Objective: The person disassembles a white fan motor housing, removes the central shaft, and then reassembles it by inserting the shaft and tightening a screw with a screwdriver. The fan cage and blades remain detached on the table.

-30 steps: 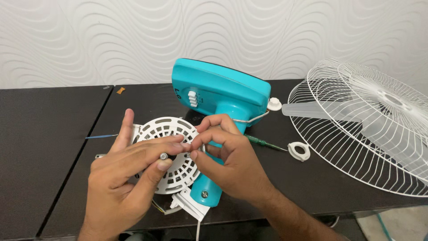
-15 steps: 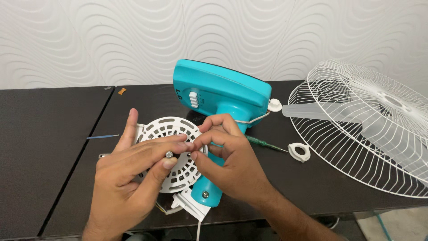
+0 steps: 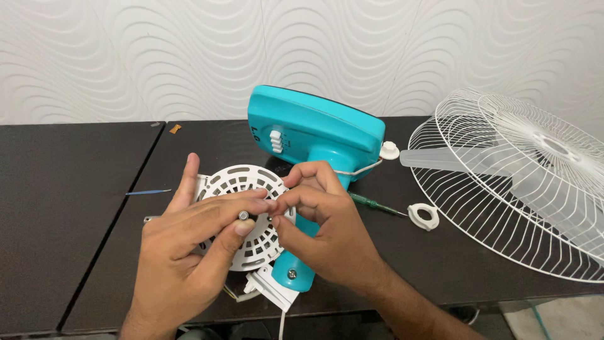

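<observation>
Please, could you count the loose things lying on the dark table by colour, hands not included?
White: 4 – wire grille, ring, round knob, vented motor cover
Turquoise: 1 – fan body
Green: 1 – screwdriver
Total: 6

A round white slotted motor cover point(image 3: 242, 217) with a small metal shaft point(image 3: 243, 215) at its centre lies flat, touching the turquoise fan base point(image 3: 314, 132) behind it.
</observation>
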